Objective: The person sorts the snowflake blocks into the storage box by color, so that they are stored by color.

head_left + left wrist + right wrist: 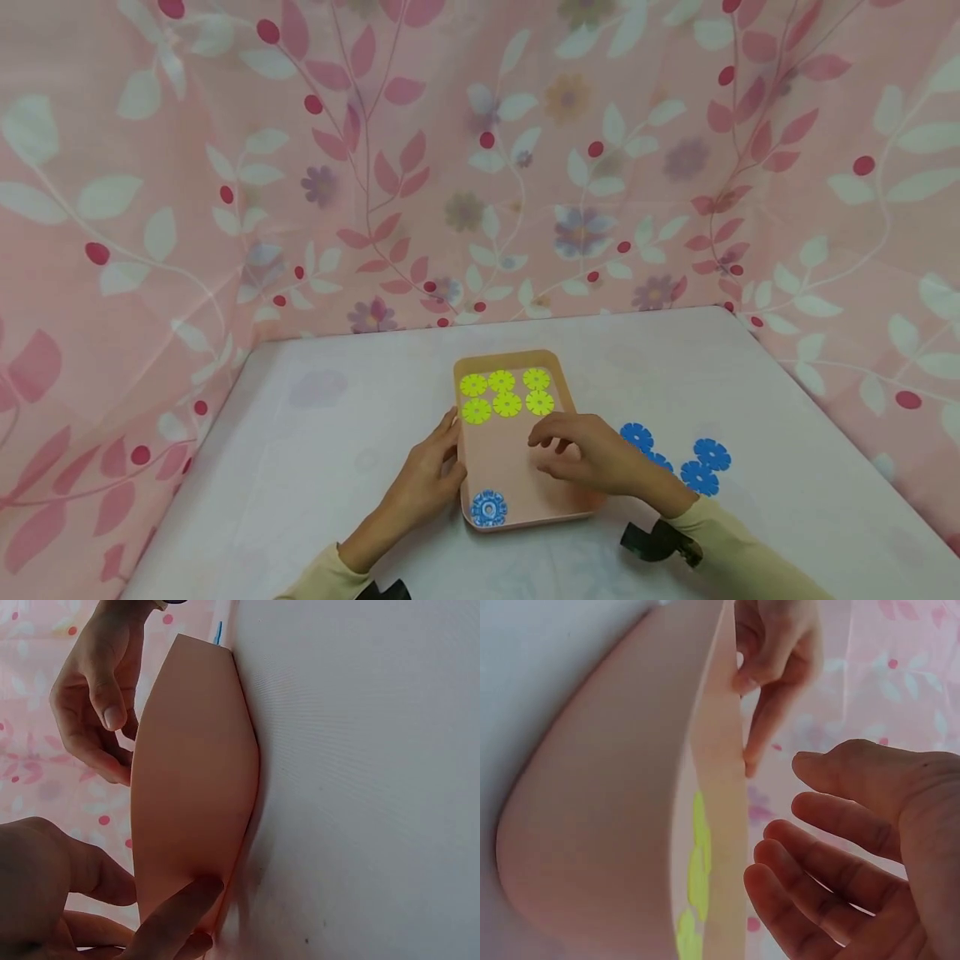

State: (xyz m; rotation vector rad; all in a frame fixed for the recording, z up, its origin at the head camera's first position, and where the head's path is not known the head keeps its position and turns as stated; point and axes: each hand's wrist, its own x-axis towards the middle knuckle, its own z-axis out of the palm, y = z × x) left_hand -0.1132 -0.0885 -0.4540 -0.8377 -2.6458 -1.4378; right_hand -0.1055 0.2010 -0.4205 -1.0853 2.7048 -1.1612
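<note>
A shallow pink tray [498, 458] lies lengthwise in front of me. My left hand [423, 473] touches its left side, and in the left wrist view the fingers [176, 915] rest against the outer wall. Over the tray's right half hovers my right hand [596, 454], fingers loosely bent with nothing between them. Several yellow notched flower-shaped discs [507, 404] lie in two rows at the tray's far end. A blue patterned round piece [489, 508] sits in the near left corner. In the right wrist view, the yellow discs [698, 877] show just inside the rim.
Several blue notched flower-shaped discs [699, 477] lie on the white-covered table [315, 442] right of the tray, some partly behind my right forearm. A pink floral curtain [480, 167] encloses the table at the back and sides. Dark wrist straps [652, 540] are on both arms.
</note>
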